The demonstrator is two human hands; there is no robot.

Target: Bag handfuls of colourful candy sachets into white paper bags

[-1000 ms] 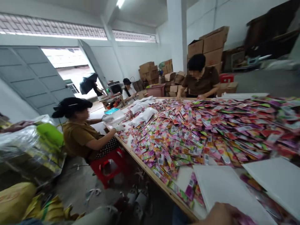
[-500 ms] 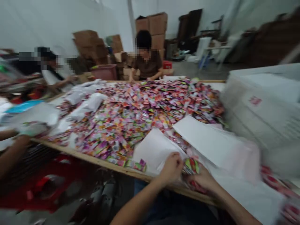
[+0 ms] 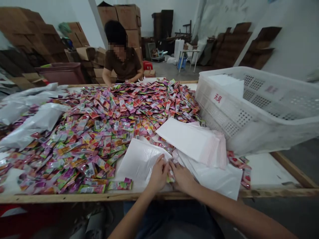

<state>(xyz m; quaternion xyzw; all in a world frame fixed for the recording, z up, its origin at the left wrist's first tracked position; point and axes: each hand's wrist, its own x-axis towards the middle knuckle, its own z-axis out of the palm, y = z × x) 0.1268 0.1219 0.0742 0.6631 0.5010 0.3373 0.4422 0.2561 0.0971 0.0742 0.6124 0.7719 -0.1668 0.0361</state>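
Note:
Near the table's front edge, my left hand (image 3: 159, 173) is closed on the open end of a white plastic bag (image 3: 139, 160), which lies flat with its far end to the left. My right hand (image 3: 182, 176) meets it at the bag's mouth, its fingers bent over a few small colourful snack packets (image 3: 170, 175). Only a sliver of these packets shows between the hands; how many there are is hidden. A large heap of similar packets (image 3: 109, 132) spreads behind and to the left. Flat white bags (image 3: 189, 141) lie stacked just beyond my right hand.
A white perforated plastic basket (image 3: 236, 116) stands at the right, with white sheets or bags inside. Filled white bags (image 3: 41, 122) lie at the left. A wooden rim (image 3: 99, 198) edges the table. Across it sits a person (image 3: 123, 63), hands at the heap. Cardboard boxes (image 3: 128, 23) stand behind.
My view has swung to the right, and the co-workers at the left are out of sight. My right hand has brought the packets against the bag's mouth, closer to my left hand.

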